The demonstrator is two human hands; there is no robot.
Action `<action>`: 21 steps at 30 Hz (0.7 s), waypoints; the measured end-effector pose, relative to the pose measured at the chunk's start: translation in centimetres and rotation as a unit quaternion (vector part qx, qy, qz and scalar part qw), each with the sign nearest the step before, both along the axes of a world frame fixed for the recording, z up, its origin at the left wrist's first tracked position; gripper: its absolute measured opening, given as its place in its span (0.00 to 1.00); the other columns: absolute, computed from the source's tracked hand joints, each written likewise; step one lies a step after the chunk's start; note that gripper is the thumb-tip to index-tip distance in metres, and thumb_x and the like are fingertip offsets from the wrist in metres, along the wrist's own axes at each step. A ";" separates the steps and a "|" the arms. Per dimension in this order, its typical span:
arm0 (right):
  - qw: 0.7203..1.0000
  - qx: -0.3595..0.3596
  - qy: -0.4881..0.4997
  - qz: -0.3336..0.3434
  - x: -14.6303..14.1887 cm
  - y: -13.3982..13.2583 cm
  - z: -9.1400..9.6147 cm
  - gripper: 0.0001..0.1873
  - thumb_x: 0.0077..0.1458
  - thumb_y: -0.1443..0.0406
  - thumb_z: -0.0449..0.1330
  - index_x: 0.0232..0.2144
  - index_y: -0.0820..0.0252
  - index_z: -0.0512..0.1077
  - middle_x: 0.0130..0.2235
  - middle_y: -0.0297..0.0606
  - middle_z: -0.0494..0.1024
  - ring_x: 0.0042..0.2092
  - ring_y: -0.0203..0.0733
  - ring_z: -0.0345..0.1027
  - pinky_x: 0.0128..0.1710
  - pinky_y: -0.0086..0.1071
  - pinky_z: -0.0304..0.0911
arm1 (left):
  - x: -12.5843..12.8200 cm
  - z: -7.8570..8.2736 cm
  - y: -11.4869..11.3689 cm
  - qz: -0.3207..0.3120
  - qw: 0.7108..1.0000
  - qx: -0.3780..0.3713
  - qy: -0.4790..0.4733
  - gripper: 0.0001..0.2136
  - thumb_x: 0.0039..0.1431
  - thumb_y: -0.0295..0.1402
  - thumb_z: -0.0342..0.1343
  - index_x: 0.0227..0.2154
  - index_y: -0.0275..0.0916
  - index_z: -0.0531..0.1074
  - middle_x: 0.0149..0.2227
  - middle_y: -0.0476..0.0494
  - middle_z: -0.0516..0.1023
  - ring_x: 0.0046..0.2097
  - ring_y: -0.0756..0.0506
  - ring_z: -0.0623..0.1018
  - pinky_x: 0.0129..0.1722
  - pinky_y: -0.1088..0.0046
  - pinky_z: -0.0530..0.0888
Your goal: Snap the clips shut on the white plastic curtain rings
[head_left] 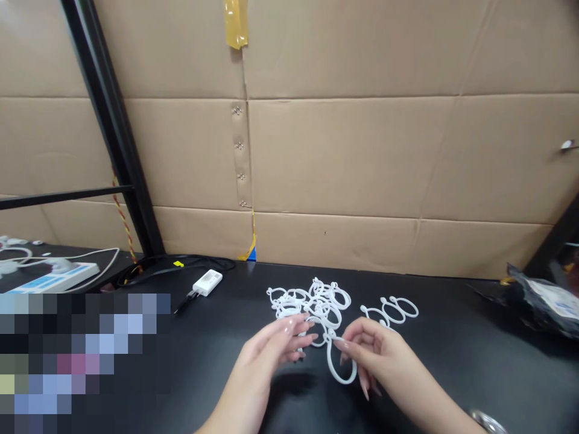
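On the black counter point(456, 343), the left hand point(271, 349) reaches in with fingers loosely curled and a little apart; some white shows behind its fingertips, and I cannot tell whether it has hold of any of it. Just beyond those fingertips lies a heap of rings point(322, 307), tangled and overlapping. Right of the left fingertips and in front of the heap hangs one white ring point(330, 360) — between the two hands, yet nearer the right, which has it. Its long axis slopes from the knobbed end, far and toward the left hand, down to the rounded end, near and toward the right. It is slim, smooth and plastic-looking, an oval loop with a small round knob or eyelet at the top; whether that end touches the ring behind it is hard to make out. The right hand point(382, 349) pinches the loop's right side between thumb and forefinger, the other fingers hanging loosely below. Past its knuckles, a few loose rings point(394, 322) of the same kind lie in an overlapping row, apart from the heap; farther right is a black plastic bag point(534, 298), well away from both hands.
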State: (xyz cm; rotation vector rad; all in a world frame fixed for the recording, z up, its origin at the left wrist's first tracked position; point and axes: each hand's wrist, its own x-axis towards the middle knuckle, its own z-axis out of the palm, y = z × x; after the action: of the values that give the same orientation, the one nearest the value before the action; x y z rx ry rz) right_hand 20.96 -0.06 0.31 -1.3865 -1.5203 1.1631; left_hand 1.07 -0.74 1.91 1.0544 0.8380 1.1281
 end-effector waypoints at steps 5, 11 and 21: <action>0.991 -0.011 0.134 0.028 -0.8 -0.4 0.4 0.12 0.47 0.59 0.64 0.27 0.60 0.68 0.20 0.28 0.71 0.20 0.32 0.67 0.21 0.26 0.63 | 0.0 -1.2 -0.2 -0.048 0.992 0.079 0.081 0.19 0.53 0.40 0.59 0.48 0.41 0.72 0.54 0.43 0.72 0.56 0.41 0.69 0.57 0.65 0.63; 0.983 0.019 0.175 0.052 -1.1 -1.4 1.0 0.08 0.48 0.62 0.65 0.28 0.61 0.72 0.23 0.30 0.74 0.23 0.31 0.68 0.26 0.26 0.66 | 0.1 -2.2 0.0 -0.086 0.969 0.131 0.191 0.21 0.59 0.36 0.54 0.54 0.39 0.66 0.55 0.40 0.70 0.55 0.42 0.70 0.56 0.66 0.64; 0.961 -0.044 0.219 0.164 -2.3 -2.7 0.2 0.08 0.47 0.61 0.66 0.29 0.59 0.77 0.29 0.34 0.77 0.26 0.31 0.69 0.29 0.26 0.65 | -0.4 -1.0 -0.7 -0.007 0.851 0.360 0.383 0.13 0.62 0.31 0.46 0.40 0.39 0.76 0.32 0.44 0.82 0.31 0.45 0.80 0.33 0.75 0.74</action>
State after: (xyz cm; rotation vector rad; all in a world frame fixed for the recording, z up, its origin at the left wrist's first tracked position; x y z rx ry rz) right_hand 18.70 -2.74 0.55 -0.8639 -1.4129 1.6332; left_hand 0.64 -1.46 0.90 2.2294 1.0295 1.0162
